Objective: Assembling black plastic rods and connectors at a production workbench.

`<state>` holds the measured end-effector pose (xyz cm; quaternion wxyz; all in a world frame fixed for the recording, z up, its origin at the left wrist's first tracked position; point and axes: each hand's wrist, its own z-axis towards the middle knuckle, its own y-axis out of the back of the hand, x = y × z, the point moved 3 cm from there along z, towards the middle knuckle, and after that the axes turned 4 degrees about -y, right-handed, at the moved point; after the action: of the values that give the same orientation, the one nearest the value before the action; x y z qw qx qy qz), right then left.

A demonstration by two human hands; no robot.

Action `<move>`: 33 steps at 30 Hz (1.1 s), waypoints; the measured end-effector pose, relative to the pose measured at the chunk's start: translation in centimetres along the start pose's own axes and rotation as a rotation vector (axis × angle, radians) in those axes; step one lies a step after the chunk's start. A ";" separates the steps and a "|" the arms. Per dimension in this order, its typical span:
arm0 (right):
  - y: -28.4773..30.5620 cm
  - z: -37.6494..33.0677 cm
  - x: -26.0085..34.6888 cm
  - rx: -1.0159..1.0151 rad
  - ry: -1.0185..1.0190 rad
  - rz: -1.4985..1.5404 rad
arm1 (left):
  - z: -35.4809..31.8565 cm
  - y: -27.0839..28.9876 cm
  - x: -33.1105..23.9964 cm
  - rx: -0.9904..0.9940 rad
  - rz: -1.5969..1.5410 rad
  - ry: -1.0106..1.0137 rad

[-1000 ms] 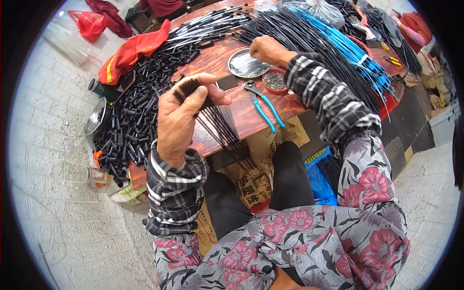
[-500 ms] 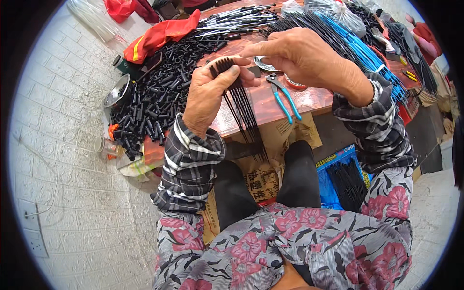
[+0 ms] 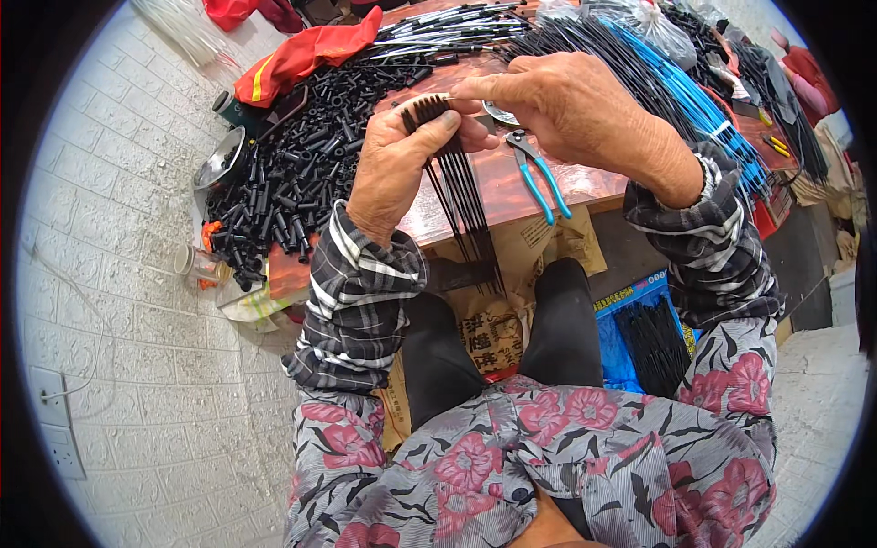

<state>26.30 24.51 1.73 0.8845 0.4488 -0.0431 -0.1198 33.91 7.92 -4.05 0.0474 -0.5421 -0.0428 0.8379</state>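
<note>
A bundle of thin black rods [image 3: 461,196] stood upright above the front edge of the red-brown table [image 3: 512,187], its capped tops fanned in an even row at the top and its long tails hanging past the table edge toward the lap. The left hand [image 3: 395,164] clamped that bundle, thumb pressed across the front and fingers wrapped behind, likely so the tops stayed level and in reach. The right hand [image 3: 571,110] came in from the right with thumb and forefinger pinched together at the row of tops; something small may have sat between them, but I could not tell what. Both wrists were raised off the table, the left forearm rising almost straight from the lap in a plaid sleeve, the right one bent in from the side.

Just below the hands lay pliers [image 3: 539,173] with blue handles, close by and unused. A round metal dish [image 3: 502,114] showed partly behind the right hand. To the left a heap of short black tubes [image 3: 292,173] spread over the table corner, within easy reach of the left side. Farther back lay long black and blue cables [image 3: 676,82] in sheaves, and a red cloth [image 3: 301,50] at the far left. A blue box [image 3: 639,329] with more black rods sat on the floor by the right knee.
</note>
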 end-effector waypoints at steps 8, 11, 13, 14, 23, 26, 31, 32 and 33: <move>0.0 -0.1 0.3 -0.002 -0.012 -0.024 | 0.0 0.3 0.1 0.014 0.023 -0.014; 0.2 0.0 0.4 0.008 -0.016 -0.042 | 0.0 0.1 0.0 0.013 0.019 -0.017; 0.2 0.1 0.4 0.022 -0.018 -0.056 | 0.0 0.0 0.1 0.019 0.051 -0.003; 0.2 0.1 0.4 0.039 -0.026 -0.056 | 0.0 -0.1 0.0 0.018 0.052 -0.005; 0.1 -0.1 0.3 0.004 0.000 -0.051 | -0.1 0.3 -0.1 0.003 0.066 -0.025; 0.2 -0.1 0.5 0.007 0.005 -0.055 | 0.0 0.4 0.0 -0.002 0.073 -0.012; 0.2 -0.1 0.6 0.002 0.000 -0.050 | -0.1 0.4 -0.1 -0.004 0.064 -0.011; 0.2 -0.1 0.5 0.008 -0.001 -0.034 | 0.0 0.3 0.0 -0.003 0.063 -0.012; 0.1 0.0 0.4 0.014 -0.002 -0.019 | 0.0 0.3 0.0 0.000 0.064 -0.014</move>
<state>26.75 24.52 1.81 0.8801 0.4554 -0.0406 -0.1283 33.92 7.60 -4.10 0.0203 -0.5373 -0.0259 0.8428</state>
